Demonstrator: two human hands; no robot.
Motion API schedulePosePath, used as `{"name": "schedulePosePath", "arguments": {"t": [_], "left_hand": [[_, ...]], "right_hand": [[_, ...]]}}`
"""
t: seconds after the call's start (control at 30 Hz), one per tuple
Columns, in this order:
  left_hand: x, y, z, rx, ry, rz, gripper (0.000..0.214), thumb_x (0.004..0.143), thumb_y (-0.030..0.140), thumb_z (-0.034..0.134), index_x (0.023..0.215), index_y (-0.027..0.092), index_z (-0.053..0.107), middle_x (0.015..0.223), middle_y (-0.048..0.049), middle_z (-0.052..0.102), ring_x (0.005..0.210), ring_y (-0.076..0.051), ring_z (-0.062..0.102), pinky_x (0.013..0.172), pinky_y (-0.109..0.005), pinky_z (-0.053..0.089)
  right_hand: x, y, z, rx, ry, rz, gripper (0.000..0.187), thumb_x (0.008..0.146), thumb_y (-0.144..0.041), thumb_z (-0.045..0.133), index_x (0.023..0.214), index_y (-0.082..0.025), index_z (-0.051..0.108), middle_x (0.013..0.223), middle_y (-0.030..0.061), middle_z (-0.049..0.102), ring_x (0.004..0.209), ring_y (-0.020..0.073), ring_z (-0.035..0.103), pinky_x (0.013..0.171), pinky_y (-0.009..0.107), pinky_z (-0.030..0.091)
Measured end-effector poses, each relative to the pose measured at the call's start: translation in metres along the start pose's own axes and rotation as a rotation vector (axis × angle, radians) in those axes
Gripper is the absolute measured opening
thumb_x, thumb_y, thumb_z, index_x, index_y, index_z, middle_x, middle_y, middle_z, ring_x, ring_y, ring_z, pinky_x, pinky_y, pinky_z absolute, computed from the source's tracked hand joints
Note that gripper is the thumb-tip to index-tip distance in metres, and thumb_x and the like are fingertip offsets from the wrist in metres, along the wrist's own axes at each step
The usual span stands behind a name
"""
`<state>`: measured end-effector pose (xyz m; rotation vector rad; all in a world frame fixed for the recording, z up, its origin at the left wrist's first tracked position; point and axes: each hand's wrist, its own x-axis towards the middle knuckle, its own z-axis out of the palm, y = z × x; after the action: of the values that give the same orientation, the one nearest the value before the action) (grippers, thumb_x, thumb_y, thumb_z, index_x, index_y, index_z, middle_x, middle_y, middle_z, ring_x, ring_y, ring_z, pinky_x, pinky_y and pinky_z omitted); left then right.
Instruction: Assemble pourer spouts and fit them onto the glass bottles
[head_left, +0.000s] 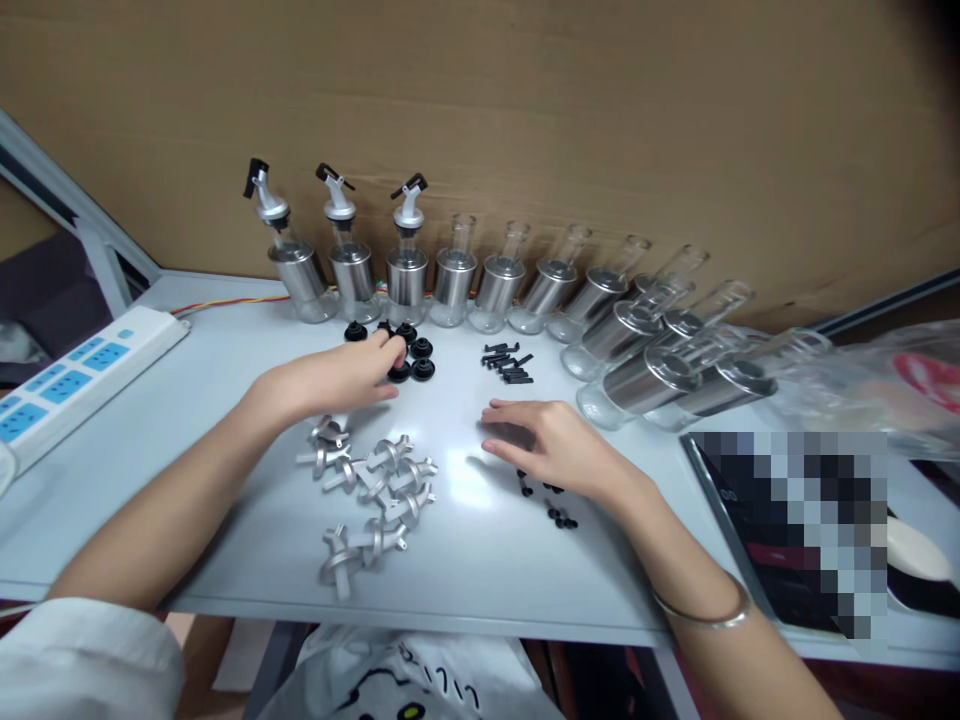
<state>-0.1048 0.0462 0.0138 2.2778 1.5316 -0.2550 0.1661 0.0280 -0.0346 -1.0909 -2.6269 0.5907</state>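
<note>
My left hand (pixel 341 377) is over a cluster of black ribbed stoppers (pixel 422 348), its fingertips at the stoppers and its thumb held apart below them. The fingers partly hide some of the stoppers. My right hand (pixel 559 443) hovers empty above the table, fingers and thumb stretched out to the left. Small black plugs (pixel 561 518) lie below and partly behind it. Beyond its fingertips is a bunch of thin black levers (pixel 510 365). Silver pourer bodies (pixel 386 480) are heaped on the table between my forearms.
Three bottles with pourers (pixel 350 265) stand at the back left. Several glass bottles with steel sleeves (pixel 551 285) continue to the right. A white power strip (pixel 82 375) lies far left; a blurred-out dark device (pixel 780 540) and a plastic bag (pixel 877 375) are on the right.
</note>
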Motion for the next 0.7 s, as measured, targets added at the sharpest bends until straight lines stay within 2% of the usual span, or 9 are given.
{"name": "schedulePosePath", "arguments": {"t": [0.1, 0.2, 0.33, 0.5, 0.7], "left_hand": [[-0.008, 0.012, -0.004, -0.057, -0.267, 0.050, 0.021, 0.091, 0.036, 0.045, 0.097, 0.018, 0.055, 0.093, -0.0053, 0.060, 0.075, -0.018, 0.057, 0.064, -0.025, 0.041], [-0.010, 0.018, -0.004, -0.118, -0.385, 0.180, 0.015, 0.086, 0.032, 0.055, 0.095, 0.020, 0.058, 0.094, -0.0034, 0.062, 0.082, -0.018, 0.058, 0.066, -0.024, 0.041], [-0.011, 0.021, -0.003, -0.146, -0.391, 0.253, 0.015, 0.078, 0.020, 0.060, 0.093, 0.021, 0.062, 0.094, -0.0020, 0.061, 0.085, -0.017, 0.057, 0.069, -0.023, 0.041], [-0.012, 0.025, -0.004, -0.100, -0.398, 0.271, 0.023, 0.072, 0.006, 0.055, 0.087, 0.020, 0.064, 0.090, -0.0009, 0.058, 0.081, -0.015, 0.056, 0.067, -0.022, 0.040], [-0.012, 0.027, -0.003, -0.084, -0.392, 0.246, 0.018, 0.072, 0.005, 0.053, 0.082, 0.018, 0.062, 0.086, -0.0010, 0.059, 0.079, -0.015, 0.054, 0.065, -0.023, 0.038]], "right_hand": [[0.000, 0.000, 0.000, 0.005, 0.001, 0.002, 0.025, 0.089, -0.034, 0.058, 0.102, -0.018, 0.072, 0.102, 0.0084, 0.075, 0.089, 0.0271, 0.073, 0.078, 0.037, 0.056], [0.000, 0.001, 0.001, 0.010, 0.003, 0.011, 0.027, 0.089, -0.035, 0.058, 0.104, -0.017, 0.071, 0.103, 0.0093, 0.075, 0.091, 0.0278, 0.072, 0.079, 0.038, 0.056], [0.000, 0.001, 0.002, 0.011, 0.001, 0.008, 0.028, 0.089, -0.035, 0.058, 0.106, -0.016, 0.071, 0.105, 0.0098, 0.075, 0.093, 0.0281, 0.072, 0.081, 0.039, 0.055], [0.000, 0.002, 0.002, 0.012, 0.007, 0.008, 0.028, 0.089, -0.035, 0.059, 0.106, -0.017, 0.071, 0.106, 0.0095, 0.075, 0.092, 0.0277, 0.072, 0.080, 0.039, 0.056], [0.000, 0.001, 0.001, 0.006, -0.010, 0.026, 0.029, 0.090, -0.036, 0.058, 0.108, -0.016, 0.070, 0.108, 0.0097, 0.074, 0.095, 0.0280, 0.071, 0.083, 0.039, 0.055]]}}
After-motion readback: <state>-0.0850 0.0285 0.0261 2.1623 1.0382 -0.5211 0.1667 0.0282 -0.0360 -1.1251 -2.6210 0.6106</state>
